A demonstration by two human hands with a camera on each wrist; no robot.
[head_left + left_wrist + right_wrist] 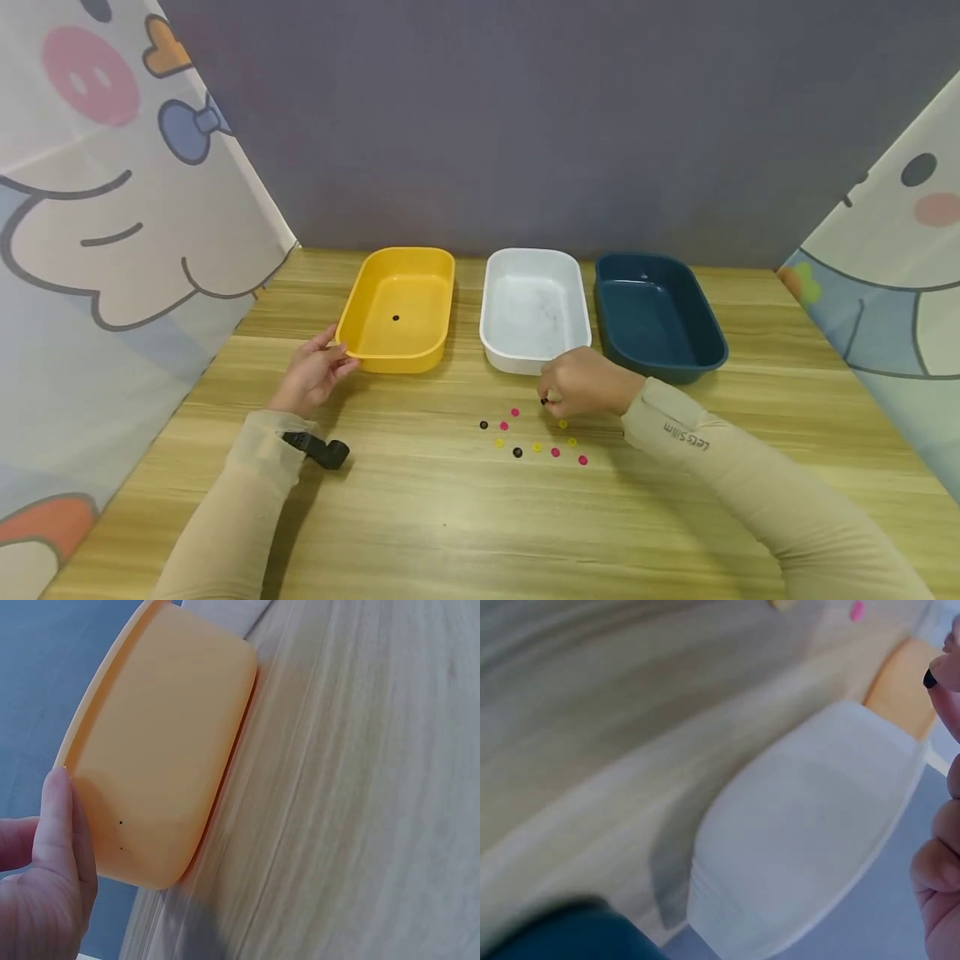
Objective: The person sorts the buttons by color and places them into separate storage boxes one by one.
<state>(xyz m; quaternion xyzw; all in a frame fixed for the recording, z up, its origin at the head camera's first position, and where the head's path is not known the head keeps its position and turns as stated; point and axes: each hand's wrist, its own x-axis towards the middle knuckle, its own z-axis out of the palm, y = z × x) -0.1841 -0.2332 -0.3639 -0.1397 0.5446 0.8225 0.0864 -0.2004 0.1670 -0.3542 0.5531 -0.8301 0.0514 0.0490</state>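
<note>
My left hand (311,375) touches the near left corner of a yellow tray (394,364), its fingers fairly straight. From the left wrist view, a finger (56,810) reaches the rim of that tray. Inside it lies one small black button (396,317). My right hand (588,382) pinches another black button (544,402) between thumb and fingertip, just in front of the white tray (513,362); the right wrist view shows this button (929,679) at the fingertips. Nearby on the table are loose buttons: pink (556,452), yellow (537,447) and black (517,452).
A dark blue tray (660,367) stands to the right of the white one. All three trays line up before a grey backdrop (480,125) on the wood-grain table (420,517). Cartoon-printed cloths hang at the left (112,208) and right (900,275).
</note>
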